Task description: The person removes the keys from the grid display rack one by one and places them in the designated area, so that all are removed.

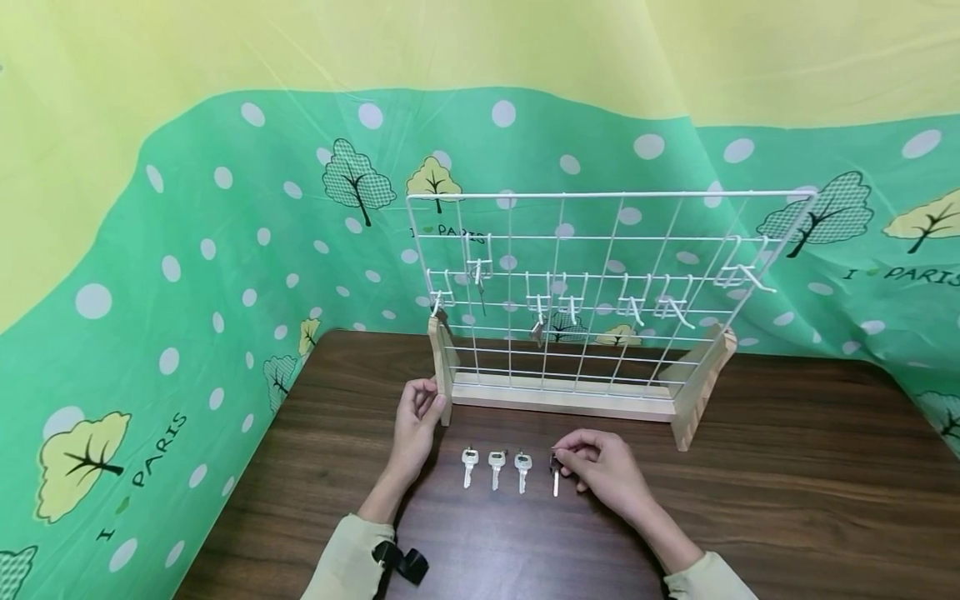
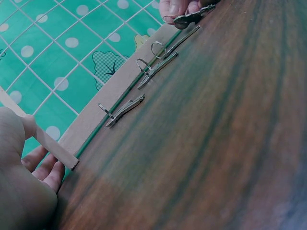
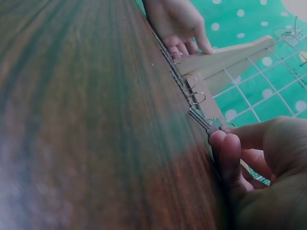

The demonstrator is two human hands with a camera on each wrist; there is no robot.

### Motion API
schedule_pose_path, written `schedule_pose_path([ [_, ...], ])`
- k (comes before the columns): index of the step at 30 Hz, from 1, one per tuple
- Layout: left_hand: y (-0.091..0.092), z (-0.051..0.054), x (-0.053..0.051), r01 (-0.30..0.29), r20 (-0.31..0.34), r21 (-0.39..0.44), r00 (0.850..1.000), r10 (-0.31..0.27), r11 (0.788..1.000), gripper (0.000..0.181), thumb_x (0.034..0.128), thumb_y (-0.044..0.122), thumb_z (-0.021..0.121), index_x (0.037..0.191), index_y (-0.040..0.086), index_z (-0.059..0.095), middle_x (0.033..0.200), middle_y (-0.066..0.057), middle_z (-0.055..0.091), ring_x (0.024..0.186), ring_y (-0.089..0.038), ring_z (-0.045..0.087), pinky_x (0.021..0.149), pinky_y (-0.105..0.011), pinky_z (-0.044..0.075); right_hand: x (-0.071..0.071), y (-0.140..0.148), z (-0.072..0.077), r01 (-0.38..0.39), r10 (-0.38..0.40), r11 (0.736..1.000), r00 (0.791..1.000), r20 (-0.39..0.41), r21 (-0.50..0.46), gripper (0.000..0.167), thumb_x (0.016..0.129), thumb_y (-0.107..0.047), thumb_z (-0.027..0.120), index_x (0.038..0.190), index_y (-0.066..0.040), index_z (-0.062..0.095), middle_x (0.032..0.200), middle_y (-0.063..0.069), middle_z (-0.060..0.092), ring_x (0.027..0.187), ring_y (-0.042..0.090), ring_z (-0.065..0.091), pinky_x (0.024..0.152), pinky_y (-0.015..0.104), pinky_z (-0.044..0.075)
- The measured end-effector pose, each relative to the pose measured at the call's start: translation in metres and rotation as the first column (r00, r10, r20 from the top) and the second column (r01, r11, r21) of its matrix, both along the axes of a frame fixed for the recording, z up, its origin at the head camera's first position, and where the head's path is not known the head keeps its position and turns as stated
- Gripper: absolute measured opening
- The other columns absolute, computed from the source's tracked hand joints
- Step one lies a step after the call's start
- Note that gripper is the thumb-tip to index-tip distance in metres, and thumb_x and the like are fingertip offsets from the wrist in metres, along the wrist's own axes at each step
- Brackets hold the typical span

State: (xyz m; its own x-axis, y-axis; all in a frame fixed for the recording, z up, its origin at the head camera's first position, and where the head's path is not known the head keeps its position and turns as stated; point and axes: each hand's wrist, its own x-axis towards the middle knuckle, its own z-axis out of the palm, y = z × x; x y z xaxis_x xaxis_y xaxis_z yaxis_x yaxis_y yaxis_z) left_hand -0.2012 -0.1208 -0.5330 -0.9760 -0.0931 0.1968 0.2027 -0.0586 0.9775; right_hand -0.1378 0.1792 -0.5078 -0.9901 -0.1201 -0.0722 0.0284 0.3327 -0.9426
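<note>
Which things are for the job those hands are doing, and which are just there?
Seem part of the job:
- the key the right hand pinches
- three keys in a row on the table
- the rack the left hand holds, with its hooks

Seem just there:
- the patterned cloth
- the black strap

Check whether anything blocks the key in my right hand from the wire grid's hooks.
Nothing visible does: your right hand pinches the key before the wire grid, whose hooks sit above the wooden base.
</note>
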Motion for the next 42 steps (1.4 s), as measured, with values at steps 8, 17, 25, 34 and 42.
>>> schedule_pose_path([
  [8, -0.001, -0.001, 0.0, -0.002, -0.002, -0.003, 1.0, 0.002, 1.0, 0.024, 0.1083, -0.007, 0.061, 0.126, -0.015, 0.048, 0.139, -0.031, 0.06, 0.143, -0.038, 0.055, 0.116, -0.021, 0.045, 0.0, -0.001, -0.003, 0.013, -0.011, 0.998, 0.999, -0.035, 0.062, 0.003, 0.098, -0.005, 0.082, 0.101, -0.003, 0.08, 0.069, 0.002, 0.07, 0.05, 0.01, 0.057, 0.046, 0.024, 0.051],
  [17, -0.001, 0.0, -0.001, -0.002, 0.006, -0.003, 1.0, 0.002, 1.0, 0.024, 0.1083, -0.007, 0.061, 0.126, -0.015, 0.047, 0.141, -0.031, 0.06, 0.143, -0.038, 0.054, 0.116, -0.021, 0.045, -0.001, -0.003, -0.014, 0.08, -0.021, 0.975, 0.962, -0.272, 0.206, 0.023, 0.088, 0.004, 0.089, 0.089, -0.017, 0.082, 0.075, -0.01, 0.067, 0.063, -0.001, 0.055, 0.058, 0.02, 0.046],
  [25, 0.0, 0.0, -0.001, -0.004, 0.002, -0.007, 1.0, 0.004, 1.0, 0.024, 0.1081, -0.007, 0.061, 0.126, -0.015, 0.048, 0.138, -0.03, 0.06, 0.142, -0.036, 0.054, 0.116, -0.02, 0.045, -0.001, -0.002, -0.013, 0.095, -0.014, 0.96, 0.955, -0.296, 0.262, 0.026, 0.078, -0.006, 0.1, 0.085, -0.02, 0.079, 0.079, -0.009, 0.064, 0.066, 0.001, 0.055, 0.062, 0.021, 0.049],
  [34, 0.001, 0.001, -0.001, -0.004, 0.011, -0.01, 1.0, 0.004, 1.0, 0.024, 0.1081, -0.007, 0.062, 0.126, -0.015, 0.048, 0.135, -0.027, 0.061, 0.142, -0.033, 0.055, 0.118, -0.025, 0.045, 0.002, -0.002, -0.014, 0.116, -0.018, 0.951, 0.947, -0.322, 0.287, 0.034, 0.068, -0.02, 0.108, 0.083, -0.02, 0.078, 0.08, -0.007, 0.06, 0.066, 0.0, 0.052, 0.06, 0.021, 0.048],
  [42, 0.0, 0.001, 0.0, -0.006, 0.015, -0.002, 1.0, 0.006, 1.0, 0.024, 0.1083, -0.007, 0.061, 0.126, -0.015, 0.048, 0.137, -0.027, 0.06, 0.137, -0.026, 0.057, 0.115, -0.02, 0.045, 0.002, -0.004, -0.017, 0.098, 0.001, 0.958, 0.94, -0.342, 0.27, 0.03, 0.069, -0.014, 0.107, 0.082, -0.021, 0.081, 0.079, -0.01, 0.062, 0.065, -0.001, 0.052, 0.059, 0.02, 0.047],
])
